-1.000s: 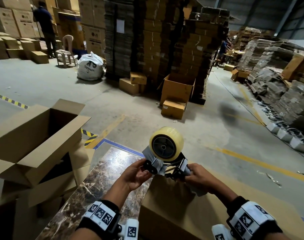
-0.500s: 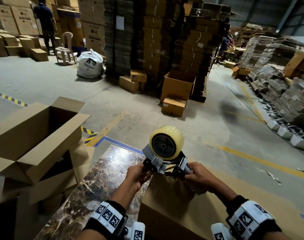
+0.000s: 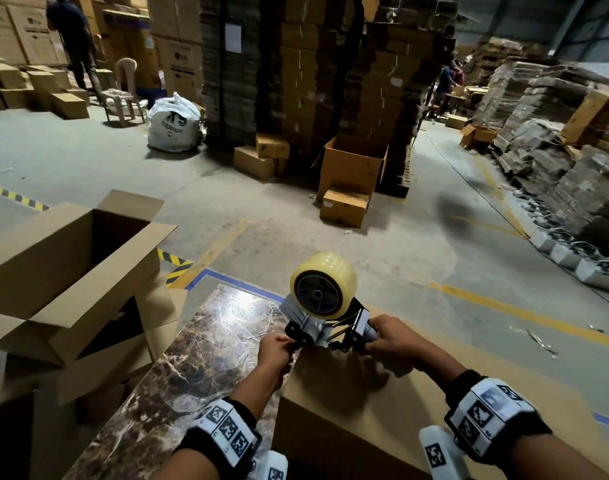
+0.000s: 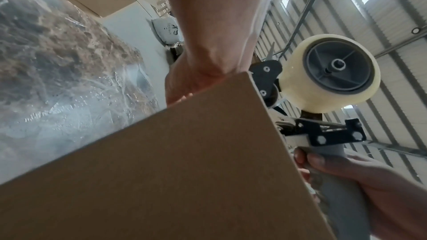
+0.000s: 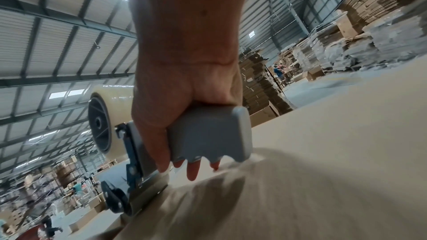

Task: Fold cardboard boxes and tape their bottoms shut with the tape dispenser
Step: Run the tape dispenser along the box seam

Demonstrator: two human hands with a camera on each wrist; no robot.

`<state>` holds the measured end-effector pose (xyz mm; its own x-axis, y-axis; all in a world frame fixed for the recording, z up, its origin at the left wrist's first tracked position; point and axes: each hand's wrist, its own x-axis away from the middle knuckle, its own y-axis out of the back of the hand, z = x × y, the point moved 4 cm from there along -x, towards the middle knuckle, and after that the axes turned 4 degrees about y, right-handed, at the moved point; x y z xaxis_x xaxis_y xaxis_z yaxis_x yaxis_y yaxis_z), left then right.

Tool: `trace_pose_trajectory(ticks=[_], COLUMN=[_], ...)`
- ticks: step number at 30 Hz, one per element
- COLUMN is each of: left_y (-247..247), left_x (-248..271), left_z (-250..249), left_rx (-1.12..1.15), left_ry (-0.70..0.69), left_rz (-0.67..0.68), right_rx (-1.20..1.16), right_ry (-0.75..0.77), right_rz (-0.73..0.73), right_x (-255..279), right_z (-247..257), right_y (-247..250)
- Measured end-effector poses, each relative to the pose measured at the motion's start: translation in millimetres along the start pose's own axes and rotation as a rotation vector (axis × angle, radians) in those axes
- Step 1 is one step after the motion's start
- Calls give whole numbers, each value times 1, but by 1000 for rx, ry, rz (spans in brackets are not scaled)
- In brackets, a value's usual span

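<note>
A tape dispenser (image 3: pixel 325 317) with a yellowish tape roll (image 3: pixel 324 285) sits at the far left end of a closed cardboard box (image 3: pixel 365 410). My right hand (image 3: pixel 393 341) grips its grey handle (image 5: pixel 208 134), fingers wrapped round it. The dispenser's front roller hangs over the box's end edge. My left hand (image 3: pixel 279 351) is at that edge, just under the roller, fingers curled against the box's end wall (image 4: pixel 180 96). Whether it also pinches the tape's end is hidden. In the left wrist view the box's side (image 4: pixel 161 171) fills the foreground, with the tape roll (image 4: pixel 330 72) above it.
The box stands on a dark marble tabletop (image 3: pixel 199 358). Open folded boxes (image 3: pixel 71 258) are piled to its left. Tall stacks of flat cardboard (image 3: pixel 296 81), floor boxes (image 3: pixel 348 174), a white sack (image 3: pixel 175 123) and a person (image 3: pixel 71 36) lie beyond.
My left hand's fingers have curled in closer under the dispenser's front. The dispenser and right hand have hardly moved.
</note>
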<state>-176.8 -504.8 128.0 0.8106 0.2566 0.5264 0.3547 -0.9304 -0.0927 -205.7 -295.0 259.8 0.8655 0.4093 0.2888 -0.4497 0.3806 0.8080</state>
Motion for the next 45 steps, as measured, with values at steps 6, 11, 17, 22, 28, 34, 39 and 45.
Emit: trace_pose_trajectory(ticks=[6,11,17,22,28,34,39,45], left_y=[1,-1,-10,-7,-8,-8,-20,-50], left_x=[18,44,49,44,45,54,72,86], left_z=[-5,-1,2,7,5,-3,-18,-31], left_rx=[-30,-2,-156,-142,-93,-128,-460,-1491], left_ry=[-210,-110,-30,17,5,-13,-156,-778], left_rz=[139,384,422,359,329,425,454,269], right_rx=[-47,-22,-35,-76,-93,-100,-40,62], right_ry=[-72,-25,32,76,102,91,15,1], right_rz=[19,96,131,115,96,119,91,48], right_x=[-1,-4,-9,-12,-8,16,39,37], right_z=[-11,-2,-9,-14,-22,-60,-100,-102], right_y=[-10,-9,-9,-11,-10,5,14,13])
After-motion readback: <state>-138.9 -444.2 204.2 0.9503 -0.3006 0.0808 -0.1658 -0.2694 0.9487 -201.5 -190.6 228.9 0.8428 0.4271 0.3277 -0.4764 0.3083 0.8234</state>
